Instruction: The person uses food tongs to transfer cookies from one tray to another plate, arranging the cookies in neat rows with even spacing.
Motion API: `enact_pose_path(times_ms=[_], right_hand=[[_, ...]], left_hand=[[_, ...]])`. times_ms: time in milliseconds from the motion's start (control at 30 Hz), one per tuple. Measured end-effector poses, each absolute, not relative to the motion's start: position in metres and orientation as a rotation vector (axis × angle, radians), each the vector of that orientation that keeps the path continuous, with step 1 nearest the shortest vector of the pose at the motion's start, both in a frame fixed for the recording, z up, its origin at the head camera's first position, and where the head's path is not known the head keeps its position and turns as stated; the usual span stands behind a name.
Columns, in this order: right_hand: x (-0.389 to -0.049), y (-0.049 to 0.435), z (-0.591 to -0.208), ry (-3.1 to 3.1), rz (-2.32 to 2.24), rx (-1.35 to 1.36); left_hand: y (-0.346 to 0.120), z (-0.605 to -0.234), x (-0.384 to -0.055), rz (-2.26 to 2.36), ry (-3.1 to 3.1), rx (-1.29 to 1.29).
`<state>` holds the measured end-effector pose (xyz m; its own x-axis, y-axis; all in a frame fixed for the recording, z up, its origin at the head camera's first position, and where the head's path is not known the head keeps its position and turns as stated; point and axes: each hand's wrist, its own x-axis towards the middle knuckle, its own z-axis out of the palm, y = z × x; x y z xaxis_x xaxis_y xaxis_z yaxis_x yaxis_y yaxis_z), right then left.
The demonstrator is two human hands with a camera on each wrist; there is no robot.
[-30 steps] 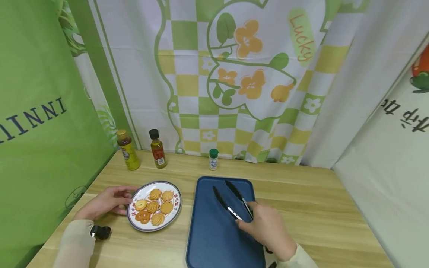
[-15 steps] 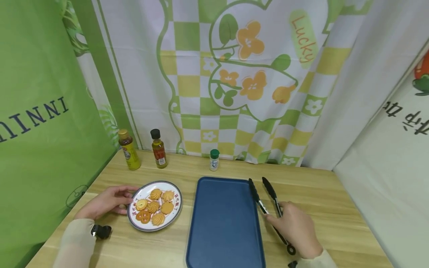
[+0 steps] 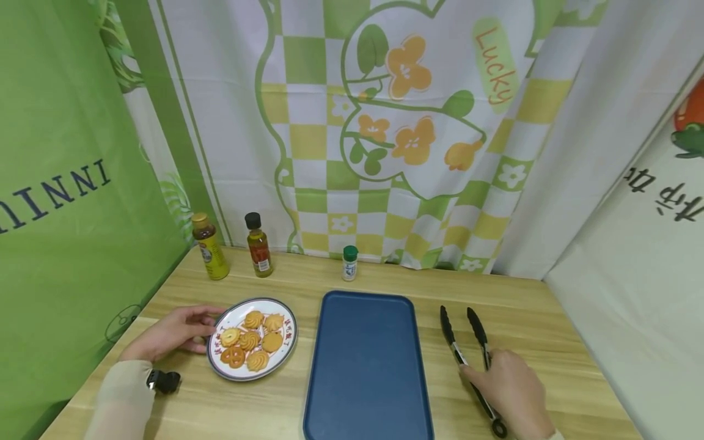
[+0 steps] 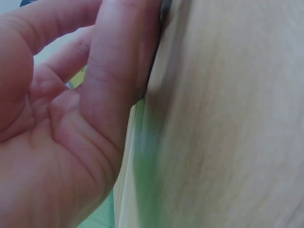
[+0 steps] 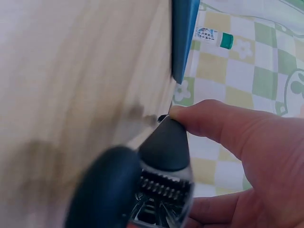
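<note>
A white plate [image 3: 277, 359] with a dark blue rim lies on the table at the left, holding several cookies [image 3: 256, 360] and a pretzel-shaped one. My left hand [image 3: 176, 333] holds the plate's left rim, with the thumb at the edge; the other fingers are partly hidden. On the right, my right hand [image 3: 511, 385] grips black and silver tongs [image 3: 456, 351] by their arms. The tips of the tongs are spread apart and point to the back, beside a dark blue rectangular tray [image 3: 365, 366]. In the right wrist view, black handle parts of the tongs [image 5: 166, 147] show near the thumb.
Along the back of the wooden table [image 3: 467, 281] stand a yellow-labelled bottle [image 3: 211, 250], a black-capped oil bottle [image 3: 258, 247] and a small green-capped shaker [image 3: 349, 264]. A patterned curtain [image 3: 352, 153] hangs behind; a green cloth [image 3: 66, 244] borders the left.
My right hand has carried the tongs from over the blue tray rightward to the table beside it. My left hand stays at the plate's rim.
</note>
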<state>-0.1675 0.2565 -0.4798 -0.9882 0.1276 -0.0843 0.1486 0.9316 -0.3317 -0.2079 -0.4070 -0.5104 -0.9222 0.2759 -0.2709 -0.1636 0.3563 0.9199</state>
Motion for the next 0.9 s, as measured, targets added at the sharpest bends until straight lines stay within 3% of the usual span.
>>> enact_pose_path(times_ms=[900], right_hand=[[-0.158, 0.273, -0.488, 2.954, -0.466, 0.287]], left_hand=[[-0.405, -0.510, -0.209, 1.608, 2.231, 0.093]])
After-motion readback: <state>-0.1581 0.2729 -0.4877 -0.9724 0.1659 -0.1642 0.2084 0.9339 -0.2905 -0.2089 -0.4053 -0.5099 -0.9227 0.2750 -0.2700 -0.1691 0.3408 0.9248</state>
